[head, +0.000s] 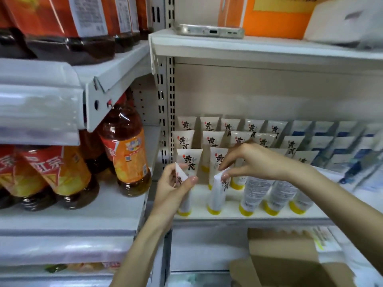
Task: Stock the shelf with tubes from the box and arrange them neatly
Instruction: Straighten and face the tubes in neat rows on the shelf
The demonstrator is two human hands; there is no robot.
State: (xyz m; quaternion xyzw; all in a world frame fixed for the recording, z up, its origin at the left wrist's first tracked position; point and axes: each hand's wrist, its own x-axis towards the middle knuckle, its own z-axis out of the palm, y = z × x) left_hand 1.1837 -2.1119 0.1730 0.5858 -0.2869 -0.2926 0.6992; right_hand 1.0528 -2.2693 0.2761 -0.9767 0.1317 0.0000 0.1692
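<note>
White tubes with yellow caps stand cap-down in rows on the white shelf (228, 214). My left hand (172, 189) grips the front-left tube (184, 204) near its top, with the thumb across its face. My right hand (246, 160) pinches the flat top edge of the neighbouring front tube (216, 195). Three more front tubes (255, 195) stand to the right with their printed backs facing me. Behind them, several rows of the same tubes (189, 160) face forward. The cardboard box (290, 257) sits open below the shelf at lower right.
Large bottles of amber oil (128, 154) fill the shelves to the left. A phone (209, 31) lies on the upper shelf beside an orange carton (273, 15). Blue-and-white boxes (339, 141) stand to the right of the tubes. A slotted upright (165, 112) divides the bays.
</note>
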